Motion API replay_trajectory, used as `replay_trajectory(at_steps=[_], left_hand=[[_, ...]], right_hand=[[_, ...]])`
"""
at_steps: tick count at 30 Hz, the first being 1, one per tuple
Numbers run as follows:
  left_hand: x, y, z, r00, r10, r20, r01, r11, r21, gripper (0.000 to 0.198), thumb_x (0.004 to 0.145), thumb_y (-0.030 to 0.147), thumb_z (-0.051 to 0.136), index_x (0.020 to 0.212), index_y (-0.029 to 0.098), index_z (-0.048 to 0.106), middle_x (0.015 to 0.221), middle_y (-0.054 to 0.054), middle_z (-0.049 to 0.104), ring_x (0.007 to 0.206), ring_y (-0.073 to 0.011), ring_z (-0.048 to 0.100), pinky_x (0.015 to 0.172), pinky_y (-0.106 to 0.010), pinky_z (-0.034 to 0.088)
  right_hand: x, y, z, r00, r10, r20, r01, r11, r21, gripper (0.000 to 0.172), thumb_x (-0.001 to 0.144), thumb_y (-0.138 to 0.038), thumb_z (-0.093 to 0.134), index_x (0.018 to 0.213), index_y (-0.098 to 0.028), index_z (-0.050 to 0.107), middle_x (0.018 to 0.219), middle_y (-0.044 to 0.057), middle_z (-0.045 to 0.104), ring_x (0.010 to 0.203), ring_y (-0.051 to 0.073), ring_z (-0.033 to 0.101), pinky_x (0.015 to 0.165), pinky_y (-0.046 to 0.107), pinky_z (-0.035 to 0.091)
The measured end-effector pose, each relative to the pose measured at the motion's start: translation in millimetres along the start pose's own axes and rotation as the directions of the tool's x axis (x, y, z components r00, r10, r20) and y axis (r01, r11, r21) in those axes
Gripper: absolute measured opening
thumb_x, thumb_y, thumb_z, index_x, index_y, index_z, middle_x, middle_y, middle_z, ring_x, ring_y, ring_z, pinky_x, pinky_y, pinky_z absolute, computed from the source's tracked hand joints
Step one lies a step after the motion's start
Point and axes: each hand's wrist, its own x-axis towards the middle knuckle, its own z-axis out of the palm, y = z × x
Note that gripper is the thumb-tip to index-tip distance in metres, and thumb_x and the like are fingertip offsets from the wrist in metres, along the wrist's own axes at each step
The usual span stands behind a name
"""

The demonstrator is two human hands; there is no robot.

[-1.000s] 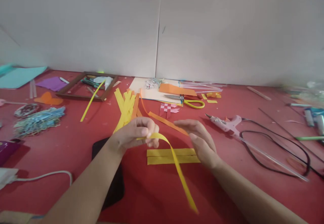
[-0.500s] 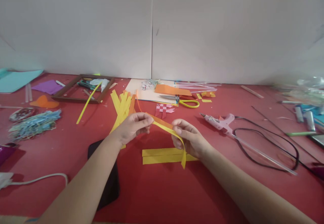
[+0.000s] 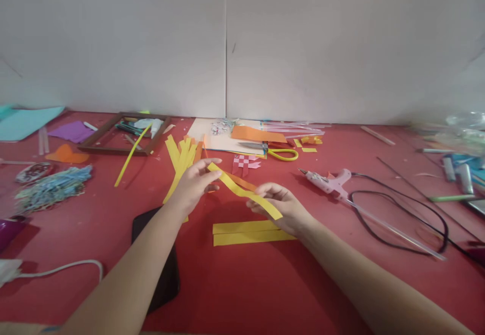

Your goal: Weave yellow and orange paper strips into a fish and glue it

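Observation:
Between my hands a yellow paper strip [image 3: 242, 191] slants down to the right, with an orange strip [image 3: 245, 183] behind it. My left hand [image 3: 197, 181] pinches the upper left part of the yellow strip between thumb and fingers. The right end of the orange strip meets the fingertips of my right hand [image 3: 278, 203], which are closed on the strips; the yellow strip's free end passes over that hand. Below them, yellow strips [image 3: 242, 237] lie side by side on the red table [image 3: 242, 284]. A fanned bunch of yellow strips [image 3: 180, 160] is behind my left hand.
A black phone [image 3: 166, 274] lies under my left forearm. Yellow-handled scissors [image 3: 284, 154], a pink checkered woven piece [image 3: 244, 163] and orange paper [image 3: 257, 134] are farther back. On the right is a pink glue gun [image 3: 329, 183] with a looped cable. A brown frame [image 3: 113, 149] stands back left.
The yellow strip has turned its broad face up, and its right end no longer hangs down. My left hand has moved slightly left and my right hand slightly down.

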Motion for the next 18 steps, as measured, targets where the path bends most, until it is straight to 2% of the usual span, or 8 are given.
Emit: replay_trajectory(at_steps=[2, 4, 8, 13, 18], left_hand=[[-2, -1, 1.5, 0.999, -0.004, 0.039, 0.003, 1.0, 0.023, 0.024, 0.076, 0.029, 0.074, 0.099, 0.02, 0.07, 0.081, 0.002, 0.056, 0.071, -0.0086, 0.058, 0.064, -0.021, 0.055], [-4, -2, 3.8, 0.997, -0.005, 0.077, 0.0, 0.998, 0.059, 0.022, 0.077, 0.031, 0.074, 0.096, 0.02, 0.071, 0.083, 0.001, 0.057, 0.074, -0.0098, 0.059, 0.066, -0.022, 0.056], [-11, -3, 11.2, 0.984, 0.004, 0.178, -0.035, 0.984, 0.174, 0.041, 0.077, 0.034, 0.076, 0.114, 0.022, 0.065, 0.085, 0.001, 0.062, 0.077, -0.0125, 0.063, 0.068, -0.026, 0.055], [-18, -4, 17.9, 0.958, 0.019, 0.286, -0.084, 0.973, 0.216, 0.051, 0.075, 0.033, 0.079, 0.121, 0.02, 0.059, 0.076, 0.002, 0.066, 0.07, -0.013, 0.064, 0.072, -0.029, 0.052], [-21, -4, 20.0, 0.939, -0.03, 0.342, -0.032, 0.984, 0.175, 0.057, 0.073, 0.032, 0.081, 0.124, 0.02, 0.058, 0.077, 0.0, 0.072, 0.071, -0.015, 0.066, 0.074, -0.03, 0.052]], right_hand=[[1, 2, 0, 0.997, -0.072, -0.036, 0.071, 0.997, -0.022, 0.025, 0.061, -0.034, 0.09, 0.068, -0.021, 0.069, 0.061, -0.003, 0.068, 0.058, 0.011, 0.065, 0.061, 0.025, 0.052], [2, 3, -1, 0.99, -0.119, -0.07, 0.118, 0.993, -0.027, 0.027, 0.062, -0.036, 0.089, 0.066, -0.022, 0.066, 0.061, -0.005, 0.065, 0.055, 0.008, 0.059, 0.058, 0.022, 0.049], [1, 5, 1, 0.979, -0.179, -0.098, 0.166, 0.978, -0.129, 0.028, 0.068, -0.037, 0.086, 0.072, -0.02, 0.064, 0.064, -0.005, 0.062, 0.056, 0.007, 0.054, 0.057, 0.021, 0.045], [0, 8, 11, 0.989, -0.117, -0.092, 0.09, 0.961, -0.26, 0.032, 0.069, -0.036, 0.084, 0.077, -0.019, 0.059, 0.065, -0.005, 0.06, 0.049, 0.005, 0.048, 0.045, 0.018, 0.037], [-2, 5, 16, 0.997, -0.048, -0.062, 0.027, 0.95, -0.31, 0.035, 0.071, -0.039, 0.082, 0.088, -0.019, 0.06, 0.064, -0.004, 0.064, 0.044, 0.004, 0.044, 0.038, 0.016, 0.028]])
